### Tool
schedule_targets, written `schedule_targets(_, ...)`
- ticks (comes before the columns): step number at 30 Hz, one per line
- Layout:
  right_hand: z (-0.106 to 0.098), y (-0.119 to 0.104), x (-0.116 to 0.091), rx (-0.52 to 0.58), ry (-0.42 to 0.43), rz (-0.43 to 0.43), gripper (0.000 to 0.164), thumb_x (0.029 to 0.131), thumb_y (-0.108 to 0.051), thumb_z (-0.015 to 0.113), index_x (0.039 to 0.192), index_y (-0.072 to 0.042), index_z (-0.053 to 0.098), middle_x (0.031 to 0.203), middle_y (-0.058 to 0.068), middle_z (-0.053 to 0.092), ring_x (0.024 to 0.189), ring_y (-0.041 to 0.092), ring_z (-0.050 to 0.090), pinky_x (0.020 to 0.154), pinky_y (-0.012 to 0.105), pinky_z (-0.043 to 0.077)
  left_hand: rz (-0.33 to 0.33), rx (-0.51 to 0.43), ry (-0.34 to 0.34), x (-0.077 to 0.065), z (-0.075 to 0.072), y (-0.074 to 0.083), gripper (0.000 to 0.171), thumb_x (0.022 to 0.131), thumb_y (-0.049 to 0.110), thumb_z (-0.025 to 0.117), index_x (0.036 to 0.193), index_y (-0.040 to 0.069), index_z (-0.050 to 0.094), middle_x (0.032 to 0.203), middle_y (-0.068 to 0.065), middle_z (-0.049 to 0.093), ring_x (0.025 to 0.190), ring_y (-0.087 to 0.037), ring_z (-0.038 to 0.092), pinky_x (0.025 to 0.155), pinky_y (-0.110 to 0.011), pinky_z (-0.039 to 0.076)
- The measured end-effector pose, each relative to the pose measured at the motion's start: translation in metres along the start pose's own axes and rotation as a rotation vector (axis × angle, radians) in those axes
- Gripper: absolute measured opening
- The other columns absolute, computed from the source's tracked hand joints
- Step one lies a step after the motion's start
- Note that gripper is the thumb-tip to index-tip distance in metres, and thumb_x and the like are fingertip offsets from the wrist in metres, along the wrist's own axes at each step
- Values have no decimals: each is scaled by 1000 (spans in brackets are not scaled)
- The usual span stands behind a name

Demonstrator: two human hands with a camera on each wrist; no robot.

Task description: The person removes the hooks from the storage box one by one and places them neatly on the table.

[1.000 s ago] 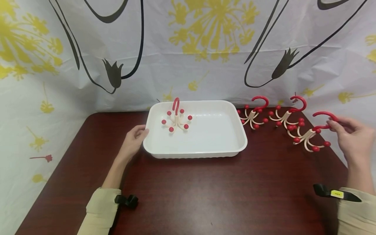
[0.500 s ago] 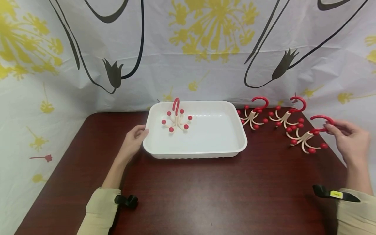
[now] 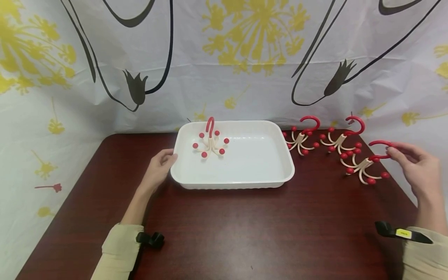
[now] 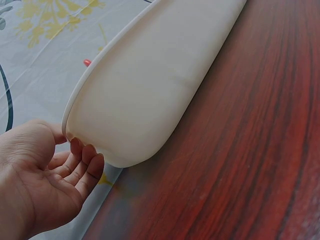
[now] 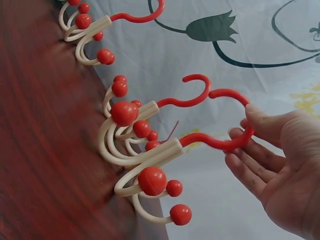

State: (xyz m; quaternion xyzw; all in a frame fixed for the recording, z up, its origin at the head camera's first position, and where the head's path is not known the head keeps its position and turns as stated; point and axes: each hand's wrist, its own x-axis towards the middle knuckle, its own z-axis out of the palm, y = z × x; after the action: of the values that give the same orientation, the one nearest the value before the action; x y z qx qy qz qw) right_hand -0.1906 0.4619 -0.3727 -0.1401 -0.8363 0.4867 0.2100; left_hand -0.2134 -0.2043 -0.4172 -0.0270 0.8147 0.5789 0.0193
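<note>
The right hand (image 3: 421, 167) pinches a hanger (image 3: 365, 163) by its hook near the right edge of the desk (image 3: 252, 229) (a second hanger (image 3: 340, 140) sits close behind, a third hanger (image 3: 299, 139) just beside the tray (image 3: 250, 165)). The left hand (image 3: 159, 168) grips the tray's left rim; desk stretches broadly before it. A fourth hanger (image 3: 210, 144) stands inside.

At the left hand (image 3: 159, 167), the tray (image 3: 248, 165) looks like smooth, glossy plastic. The hook hanger (image 5: 167, 152) in the right hand (image 3: 421, 167) seems plastic too, its red balls (image 5: 152, 181) shiny. Between the hands runs a sheeny wood-grain tabletop (image 3: 245, 225); beyond, a creased, mostly matt sheet (image 3: 196, 87).
</note>
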Motion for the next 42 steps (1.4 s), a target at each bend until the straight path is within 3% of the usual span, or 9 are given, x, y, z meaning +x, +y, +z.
schedule_targets(4, -1, -6, 2, 75, 41, -14, 30, 96, -18, 70, 126, -22, 70, 93, -34, 62, 88, -14, 57, 73, 7, 34, 3, -3, 0, 0, 0, 0, 50, 106, 33, 54, 145, 3, 48, 132, -22, 59, 116, -33, 61, 96, -41, 50)
schedule_targets(12, 1, -24, 2, 48, 106, 26, 33, 97, -24, 69, 131, -23, 68, 98, -31, 61, 93, -9, 54, 85, 10, 33, 2, -1, 1, 0, 0, 0, 52, 105, 35, 54, 145, 3, 47, 132, -22, 59, 117, -33, 61, 97, -43, 49)
schedule_targets(21, 11, -45, 1, 116, 89, -103, 33, 98, -15, 67, 130, -9, 68, 95, -26, 65, 91, -7, 60, 79, 5, 40, 9, -7, -3, 0, 0, 0, 50, 106, 32, 54, 145, 2, 47, 131, -23, 59, 117, -34, 61, 97, -42, 50)
schedule_targets(31, 38, -70, -2, 157, -26, -225, 32, 94, -10, 71, 125, -2, 69, 98, -20, 70, 83, -4, 64, 71, 8, 44, 7, -7, -4, -1, -1, -1, 51, 106, 33, 54, 146, 3, 46, 133, -23, 58, 117, -33, 61, 97, -43, 49)
schedule_targets(38, 64, -81, -6, 365, -172, -281, 31, 91, -1, 72, 121, 6, 68, 101, -9, 74, 85, 1, 69, 74, 9, 48, 16, -7, -5, 0, -1, -2, 52, 105, 37, 54, 144, 3, 48, 128, -23, 60, 113, -32, 62, 89, -30, 51)
schedule_targets(42, 79, -86, -7, 251, -198, -318, 30, 93, -6, 71, 121, 3, 68, 101, -9, 73, 88, 3, 66, 73, 10, 47, 15, -6, -4, 0, -1, -2, 52, 105, 37, 55, 144, 3, 48, 128, -22, 60, 113, -32, 61, 90, -31, 51)
